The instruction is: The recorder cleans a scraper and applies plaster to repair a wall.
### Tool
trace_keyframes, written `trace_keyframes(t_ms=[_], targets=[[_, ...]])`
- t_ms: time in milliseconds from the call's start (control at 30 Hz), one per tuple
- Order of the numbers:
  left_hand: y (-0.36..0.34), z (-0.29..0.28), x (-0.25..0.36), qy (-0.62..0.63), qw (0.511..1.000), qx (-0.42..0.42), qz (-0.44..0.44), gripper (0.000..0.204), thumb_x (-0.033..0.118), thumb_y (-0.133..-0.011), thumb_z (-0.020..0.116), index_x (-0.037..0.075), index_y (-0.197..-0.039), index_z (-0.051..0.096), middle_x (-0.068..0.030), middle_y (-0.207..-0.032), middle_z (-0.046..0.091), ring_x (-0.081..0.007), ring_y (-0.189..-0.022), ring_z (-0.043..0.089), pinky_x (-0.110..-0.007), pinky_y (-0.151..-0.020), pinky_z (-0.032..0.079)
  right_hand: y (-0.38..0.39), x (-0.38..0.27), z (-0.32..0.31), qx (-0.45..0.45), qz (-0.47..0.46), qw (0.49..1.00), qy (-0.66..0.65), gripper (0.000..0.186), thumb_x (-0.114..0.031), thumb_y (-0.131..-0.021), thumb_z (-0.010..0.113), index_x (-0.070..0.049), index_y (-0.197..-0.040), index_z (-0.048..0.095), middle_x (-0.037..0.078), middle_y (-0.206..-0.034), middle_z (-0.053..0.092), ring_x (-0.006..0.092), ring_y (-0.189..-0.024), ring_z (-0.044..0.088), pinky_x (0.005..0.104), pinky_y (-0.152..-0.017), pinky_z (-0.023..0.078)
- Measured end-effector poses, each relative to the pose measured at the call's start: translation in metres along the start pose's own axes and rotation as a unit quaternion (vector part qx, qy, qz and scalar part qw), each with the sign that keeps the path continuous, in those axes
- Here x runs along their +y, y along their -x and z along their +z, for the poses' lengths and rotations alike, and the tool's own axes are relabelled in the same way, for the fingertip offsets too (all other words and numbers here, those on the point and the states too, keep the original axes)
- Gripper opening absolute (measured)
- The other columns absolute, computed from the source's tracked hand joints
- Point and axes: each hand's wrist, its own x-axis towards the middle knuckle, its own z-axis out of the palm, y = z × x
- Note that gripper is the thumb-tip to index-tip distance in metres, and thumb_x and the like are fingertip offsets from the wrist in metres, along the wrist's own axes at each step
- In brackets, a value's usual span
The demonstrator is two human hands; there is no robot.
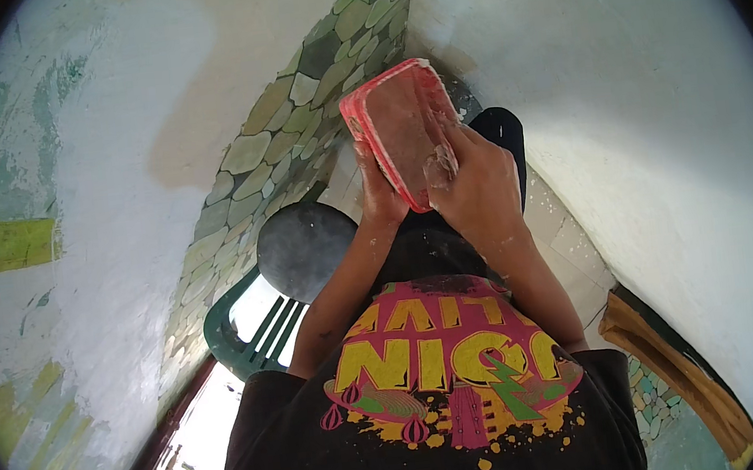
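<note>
We are holding a red plastering float [397,127] up in front of us with both hands, close to the corner where the stone-patterned wall strip [291,125] is meeting the white plastered wall [618,90]. The float is standing tilted, its flat face turned toward us and smeared with pale plaster.

Our right hand [478,183] is gripping the lower right edge of the float; its fingers are lying close together and curling around the edge, and the knuckles are carrying white plaster specks. Our left hand [379,193] is sitting just beside it, mostly hidden behind the float; it is touching the lower left edge, but we cannot tell how its fingers are placed.

Below the hands, a round dark grey pan [304,243] is resting on a green plastic chair [254,335]. Our black shirt with a yellow and pink print [436,366] is filling the lower part of the view. At the lower right, a brown wooden frame [675,369] is running along the white wall.
</note>
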Motion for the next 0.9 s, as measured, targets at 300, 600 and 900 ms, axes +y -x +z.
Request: trace_keyframes(t_ms=[300,600,900], targets=[[0.01,-0.027,-0.004,-0.036,0.999,0.007,0.013,0.09,0.072,-0.093,0.049,0.011,-0.156,0.029,-0.0112,-0.154,0.042,-0.0292,-0.14,0.044,-0.046,-0.118,0.035,-0.017,-0.007,0.015,-0.102,0.052,0.992,0.054,0.028,-0.012,-0.072,0.067,0.004,-0.095,0.068,0.029,-0.085,0.066,0.0466,-0.083,0.064,0.0517,-0.076,0.053],[0.021,-0.023,0.008,-0.001,1.0,0.015,-0.001,0.093,0.074,-0.09,0.052,0.013,-0.157,0.029,-0.0086,-0.155,0.041,-0.0295,-0.139,0.045,-0.047,-0.117,0.036,-0.013,-0.02,0.004,-0.161,0.017,0.987,0.01,0.023,-0.014,-0.075,0.067,0.006,-0.085,0.067,0.031,-0.082,0.065,0.0483,-0.083,0.064,0.0518,-0.078,0.053],[0.01,-0.007,0.014,-0.026,0.999,-0.004,0.045,0.093,0.076,-0.092,0.045,0.013,-0.158,0.027,-0.0087,-0.158,0.036,-0.0279,-0.144,0.038,-0.046,-0.119,0.031,-0.01,-0.015,0.012,-0.137,0.03,0.989,0.035,0.026,-0.018,-0.077,0.07,0.007,-0.081,0.067,0.031,-0.081,0.064,0.0481,-0.083,0.064,0.0518,-0.077,0.052]])
